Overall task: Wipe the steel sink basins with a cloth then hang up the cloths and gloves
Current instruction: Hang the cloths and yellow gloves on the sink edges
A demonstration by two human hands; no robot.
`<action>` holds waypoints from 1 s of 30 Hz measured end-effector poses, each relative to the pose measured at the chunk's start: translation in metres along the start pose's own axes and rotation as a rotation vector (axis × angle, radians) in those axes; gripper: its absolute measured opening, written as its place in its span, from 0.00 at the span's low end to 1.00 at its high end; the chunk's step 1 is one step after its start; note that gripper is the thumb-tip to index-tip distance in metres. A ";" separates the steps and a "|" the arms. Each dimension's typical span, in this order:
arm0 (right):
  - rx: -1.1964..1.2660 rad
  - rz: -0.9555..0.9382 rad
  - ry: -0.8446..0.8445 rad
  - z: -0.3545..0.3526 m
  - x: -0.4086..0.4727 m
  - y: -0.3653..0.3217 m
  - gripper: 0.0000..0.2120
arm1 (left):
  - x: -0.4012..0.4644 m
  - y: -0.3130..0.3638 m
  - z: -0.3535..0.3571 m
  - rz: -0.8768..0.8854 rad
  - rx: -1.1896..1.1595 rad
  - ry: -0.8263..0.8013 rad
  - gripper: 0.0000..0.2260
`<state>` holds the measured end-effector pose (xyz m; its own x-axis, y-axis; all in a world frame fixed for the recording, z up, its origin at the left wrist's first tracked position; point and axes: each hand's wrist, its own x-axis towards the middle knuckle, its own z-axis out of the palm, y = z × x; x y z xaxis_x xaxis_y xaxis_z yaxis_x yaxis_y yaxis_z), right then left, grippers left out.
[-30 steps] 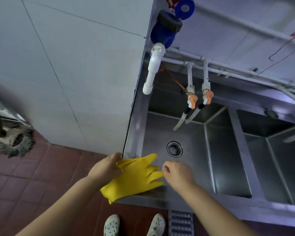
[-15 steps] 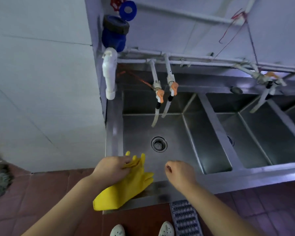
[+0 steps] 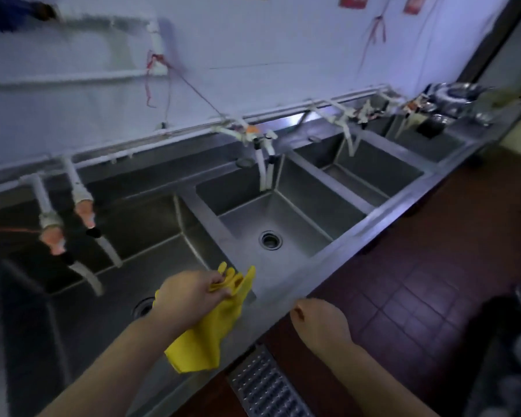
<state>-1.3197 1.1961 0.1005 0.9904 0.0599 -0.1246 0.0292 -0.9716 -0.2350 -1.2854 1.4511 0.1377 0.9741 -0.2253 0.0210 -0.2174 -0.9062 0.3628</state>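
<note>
showing yellow rubber glove (image 3: 206, 335) | gleaming grey steel sink (image 3: 337, 254) | lying dark red, grid-patterned floor tiles (image 3: 418, 284) | hanging red string (image 3: 375, 28)

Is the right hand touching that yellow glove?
Apart. The head view shows the right hand curled and empty, bare steel rim between it and the yellow glove.

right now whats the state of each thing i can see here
left hand: gripping the yellow glove
yellow glove: held above the sink's front rim, cuff hanging down
right hand: curled, holding nothing
middle basin: no water or items visible, drain uncovered
taps: no water running
</note>
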 end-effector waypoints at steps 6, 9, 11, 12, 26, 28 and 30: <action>-0.012 0.240 0.054 -0.052 -0.002 0.163 0.12 | 0.094 0.149 0.046 0.159 0.020 -0.037 0.13; -0.015 0.333 0.079 -0.074 -0.007 0.225 0.10 | 0.127 0.210 0.064 0.238 0.014 -0.070 0.13; -0.006 0.377 0.104 -0.081 -0.010 0.258 0.10 | 0.147 0.243 0.075 0.292 0.014 -0.107 0.13; -0.001 0.398 0.120 -0.083 -0.011 0.273 0.10 | 0.157 0.258 0.080 0.318 0.015 -0.125 0.13; -0.018 0.666 0.153 -0.115 0.065 0.456 0.13 | 0.356 0.424 0.170 0.557 -0.017 -0.258 0.15; -0.020 0.692 0.154 -0.131 0.093 0.482 0.13 | 0.398 0.445 0.180 0.578 -0.012 -0.281 0.16; -0.022 0.712 0.159 -0.145 0.121 0.506 0.13 | 0.437 0.466 0.188 0.597 0.011 -0.285 0.15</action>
<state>-1.1654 0.6783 0.1067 0.7778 -0.6209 -0.0980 -0.6285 -0.7669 -0.1298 -0.9725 0.8631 0.1410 0.6316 -0.7746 -0.0325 -0.7169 -0.5995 0.3559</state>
